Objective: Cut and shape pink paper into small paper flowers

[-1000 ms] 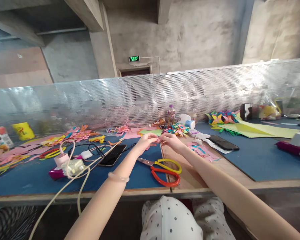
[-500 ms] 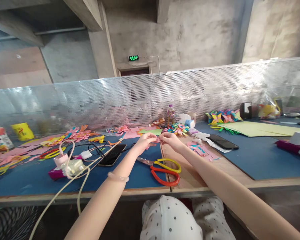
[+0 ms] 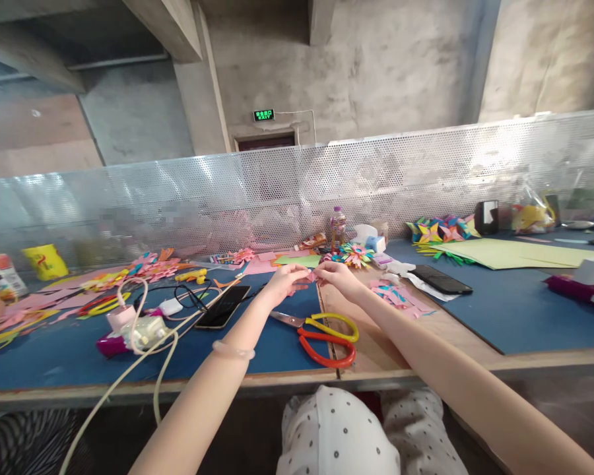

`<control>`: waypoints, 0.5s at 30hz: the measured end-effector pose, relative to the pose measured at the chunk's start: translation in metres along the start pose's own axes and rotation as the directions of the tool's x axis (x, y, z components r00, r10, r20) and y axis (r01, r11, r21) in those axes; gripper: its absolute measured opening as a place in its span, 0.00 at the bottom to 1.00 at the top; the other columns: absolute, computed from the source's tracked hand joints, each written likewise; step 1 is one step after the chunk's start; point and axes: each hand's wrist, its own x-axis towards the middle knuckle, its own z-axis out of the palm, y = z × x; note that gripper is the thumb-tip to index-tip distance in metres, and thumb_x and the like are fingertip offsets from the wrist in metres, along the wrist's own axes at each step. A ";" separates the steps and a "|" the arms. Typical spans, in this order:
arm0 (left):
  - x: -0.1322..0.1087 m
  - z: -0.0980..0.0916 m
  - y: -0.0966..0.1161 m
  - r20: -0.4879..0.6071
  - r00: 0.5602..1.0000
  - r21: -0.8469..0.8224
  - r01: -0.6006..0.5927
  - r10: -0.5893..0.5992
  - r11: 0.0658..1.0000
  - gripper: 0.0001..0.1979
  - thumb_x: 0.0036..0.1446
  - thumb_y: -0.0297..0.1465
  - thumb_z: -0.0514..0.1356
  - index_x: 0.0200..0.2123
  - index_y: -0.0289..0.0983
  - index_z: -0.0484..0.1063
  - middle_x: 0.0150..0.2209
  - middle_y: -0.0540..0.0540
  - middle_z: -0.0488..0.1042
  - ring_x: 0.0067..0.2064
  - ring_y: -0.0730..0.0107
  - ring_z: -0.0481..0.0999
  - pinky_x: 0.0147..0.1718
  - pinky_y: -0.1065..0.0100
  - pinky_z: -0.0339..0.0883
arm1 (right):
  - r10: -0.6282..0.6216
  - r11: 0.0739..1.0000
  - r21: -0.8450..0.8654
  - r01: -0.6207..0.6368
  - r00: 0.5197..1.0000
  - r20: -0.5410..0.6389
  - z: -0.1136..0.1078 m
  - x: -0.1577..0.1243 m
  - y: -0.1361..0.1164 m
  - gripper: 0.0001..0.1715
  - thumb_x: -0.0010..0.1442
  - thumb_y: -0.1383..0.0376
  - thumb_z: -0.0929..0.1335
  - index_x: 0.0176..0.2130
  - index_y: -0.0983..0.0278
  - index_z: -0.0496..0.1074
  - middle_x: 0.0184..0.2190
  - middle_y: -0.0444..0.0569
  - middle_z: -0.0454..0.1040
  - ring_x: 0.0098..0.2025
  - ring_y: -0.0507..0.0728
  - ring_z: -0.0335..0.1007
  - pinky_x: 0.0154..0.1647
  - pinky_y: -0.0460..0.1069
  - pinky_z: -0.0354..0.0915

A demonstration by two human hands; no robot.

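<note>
Between the fingertips of the left hand (image 3: 284, 282) and the right hand (image 3: 339, 276), a small pink paper piece (image 3: 311, 278) is pinched from both sides. Each grip is closed on one end of it, just above the tabletop (image 3: 371, 346), though the piece is too small to show how it is folded. Thin paper held this way would likely tear or crease wrongly if the two grips pull apart or twist against each other. A light pinch could also let it slip down among the pink scraps (image 3: 396, 297) lying just right of the right grip, where it would be hard to pick out again. Beneath both grips and nearer the body lie the yellow scissors (image 3: 329, 322), blades pointing left, and the red scissors (image 3: 327, 351). A forearm lowered carelessly could catch them or push them off the near edge. Left of the left grip, a phone (image 3: 222, 306) and a loose white cable (image 3: 151, 356) sit within a sweep of that arm, so a sideways move might drag them.
</note>
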 end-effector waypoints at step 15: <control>-0.003 0.005 0.004 -0.019 0.999 0.044 -0.032 0.033 0.999 0.08 0.46 0.29 0.64 0.30 0.32 0.70 0.32 0.43 0.74 0.36 0.68 0.74 0.36 0.66 0.68 | 0.017 0.999 0.043 -0.016 1.000 -0.008 0.002 -0.001 -0.001 0.13 0.51 0.58 0.67 0.29 0.66 0.73 0.26 0.47 0.71 0.29 0.52 0.66 0.33 0.48 0.63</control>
